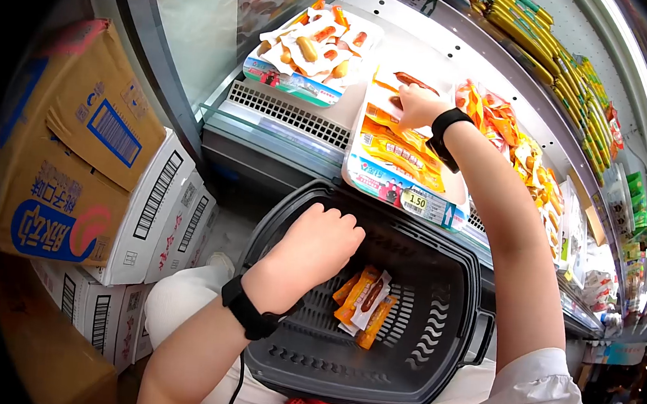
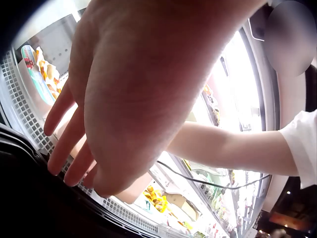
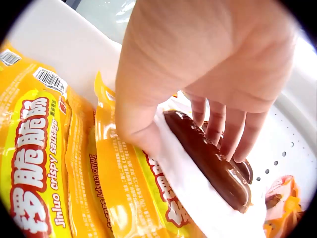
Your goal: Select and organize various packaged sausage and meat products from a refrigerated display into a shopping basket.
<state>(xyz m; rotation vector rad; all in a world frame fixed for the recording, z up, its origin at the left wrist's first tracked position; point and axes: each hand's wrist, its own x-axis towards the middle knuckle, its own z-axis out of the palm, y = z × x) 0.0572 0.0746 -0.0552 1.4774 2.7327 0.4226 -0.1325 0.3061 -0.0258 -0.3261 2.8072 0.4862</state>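
In the head view my right hand [image 1: 422, 107] reaches into a white tray [image 1: 352, 162] of orange-wrapped crispy sausages on the chilled shelf. The right wrist view shows its thumb on the near side of one sausage packet [image 3: 208, 158] and the fingers curled over the far side, gripping it. Brown sausage shows through the packet's front. Beside it, more orange packets [image 3: 34, 163] stand in a row. My left hand [image 1: 318, 240] hovers over the left side of a dark basket [image 1: 442, 382], fingers relaxed and holding nothing. Several small sausage packets [image 1: 365, 298] lie inside the basket.
Another tray of sausages [image 1: 306, 50] sits left on the shelf, and orange bags [image 1: 492, 117] lie right of the middle tray. Stacked cartons [image 1: 74, 149] stand at the left. A glass panel [image 1: 185, 28] borders the shelf's left end. The basket rests at the person's lap.
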